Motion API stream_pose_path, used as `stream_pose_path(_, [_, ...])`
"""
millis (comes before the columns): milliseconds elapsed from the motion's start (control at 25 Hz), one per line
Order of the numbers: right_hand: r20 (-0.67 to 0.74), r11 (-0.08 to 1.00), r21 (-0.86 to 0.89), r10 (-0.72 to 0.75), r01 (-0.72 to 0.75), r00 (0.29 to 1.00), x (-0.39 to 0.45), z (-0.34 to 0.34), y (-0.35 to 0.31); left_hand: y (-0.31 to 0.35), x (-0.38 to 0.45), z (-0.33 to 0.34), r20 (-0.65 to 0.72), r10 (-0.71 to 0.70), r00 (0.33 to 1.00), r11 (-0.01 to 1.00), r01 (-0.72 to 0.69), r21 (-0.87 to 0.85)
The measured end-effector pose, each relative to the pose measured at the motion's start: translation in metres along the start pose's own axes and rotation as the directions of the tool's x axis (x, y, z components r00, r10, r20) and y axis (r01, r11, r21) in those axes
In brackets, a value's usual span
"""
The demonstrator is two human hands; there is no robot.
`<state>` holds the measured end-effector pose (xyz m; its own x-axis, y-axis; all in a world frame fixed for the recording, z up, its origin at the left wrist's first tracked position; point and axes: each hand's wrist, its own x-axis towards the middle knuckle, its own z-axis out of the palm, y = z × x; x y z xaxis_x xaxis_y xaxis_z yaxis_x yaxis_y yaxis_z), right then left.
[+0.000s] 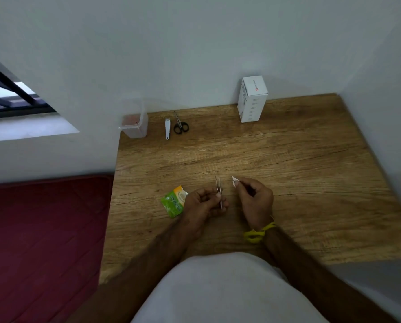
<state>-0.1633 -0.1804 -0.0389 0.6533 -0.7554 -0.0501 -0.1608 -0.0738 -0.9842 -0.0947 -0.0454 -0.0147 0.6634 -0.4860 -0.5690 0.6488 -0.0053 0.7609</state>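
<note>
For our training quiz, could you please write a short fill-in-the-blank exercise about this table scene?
1. The left hand grips metal ____.
2. The right hand pinches a small ____ scrap.
3. The green sachet lies on the table beside the ____ hand.
4. Black-handled ____ lie beside the white nail clipper.
Missing words: tweezers; white; left; scissors.

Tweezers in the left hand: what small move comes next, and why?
Probably bring the white scrap pinched in the right hand across to the tips of the tweezers. The left hand holds them tips pointing away; the scrap is close beside them but apart, and the green sachet lies by that hand.
</note>
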Motion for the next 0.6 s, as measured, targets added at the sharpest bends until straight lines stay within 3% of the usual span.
stream_pose_path(160, [0.035, 0.992, 0.046, 0.113, -0.114, 0.993, 0.011, 0.017, -0.017, 0.009, -0.003, -0.002, -0.11, 0.166, 0.98, 0.971, -0.143, 0.194])
stream_pose_path(280, [0.152, 0.991, -0.057, 0.132, -0.125, 0.979, 0.025, 0.038, -0.022, 0.02, -0.006, -0.015, -0.217, 0.306, 0.927, 0.911, -0.218, 0.35])
stream_pose_path(440, [0.327, 0.964, -0.263, 0.114, -0.026, 0.938, 0.046, 0.085, -0.032, 0.051, -0.002, -0.049, -0.356, 0.445, 0.822, 0.8, -0.187, 0.569])
stream_pose_path(600, [0.307, 0.932, -0.356, 0.184, -0.067, 0.934, 0.079, 0.123, -0.047, 0.113, 0.01, -0.075, -0.373, 0.615, 0.695, 0.603, -0.11, 0.79])
